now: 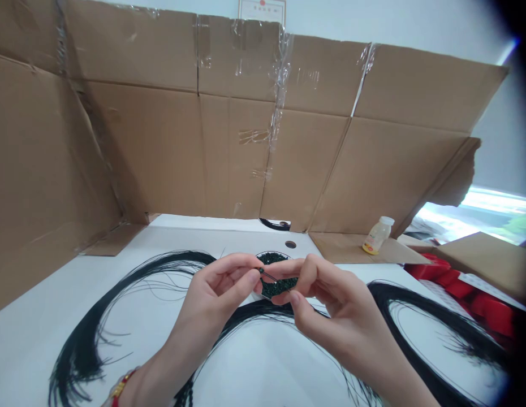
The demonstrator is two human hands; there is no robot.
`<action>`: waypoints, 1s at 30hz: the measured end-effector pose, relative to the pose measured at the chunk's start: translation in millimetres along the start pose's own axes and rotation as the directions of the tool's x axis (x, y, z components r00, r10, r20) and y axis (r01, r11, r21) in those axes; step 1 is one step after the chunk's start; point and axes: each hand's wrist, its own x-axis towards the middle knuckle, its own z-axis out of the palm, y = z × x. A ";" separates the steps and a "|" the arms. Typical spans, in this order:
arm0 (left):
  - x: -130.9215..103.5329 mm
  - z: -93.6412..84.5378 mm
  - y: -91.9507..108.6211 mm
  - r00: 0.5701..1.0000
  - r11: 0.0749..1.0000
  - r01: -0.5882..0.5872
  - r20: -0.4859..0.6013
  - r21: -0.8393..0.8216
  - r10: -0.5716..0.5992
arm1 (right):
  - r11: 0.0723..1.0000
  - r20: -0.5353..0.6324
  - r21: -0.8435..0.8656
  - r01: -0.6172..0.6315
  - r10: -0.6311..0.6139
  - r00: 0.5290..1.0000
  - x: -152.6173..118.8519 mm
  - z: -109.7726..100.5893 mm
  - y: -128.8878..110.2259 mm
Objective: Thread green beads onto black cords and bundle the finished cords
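Observation:
My left hand (229, 285) pinches a small dark green bead (261, 271) between thumb and index finger. From the bead a thin needle-like rod (270, 277) runs to my right hand (331, 299), whose thumb and fingertips are closed on its other end. Whether it is a needle or a stiff wire I cannot tell. Just behind my hands is a round dish of dark green beads (272, 258), partly hidden by my fingers. Under my wrists lies a curved bundle of black cords (263, 308), with loose strands at its ends.
More black cord bundles lie at left (91, 322) and right (419, 299) on the white table (254, 356). Cardboard walls (169, 147) enclose the back and left. A small bottle (378, 236) stands on a cardboard flap; red items (492, 314) fill a box at right.

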 end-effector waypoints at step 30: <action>-1.3 1.6 -0.4 0.998 0.998 -0.059 -0.001 0.023 0.059 | 0.995 0.083 0.084 -0.049 0.041 0.996 0.3 -5.2 -6.5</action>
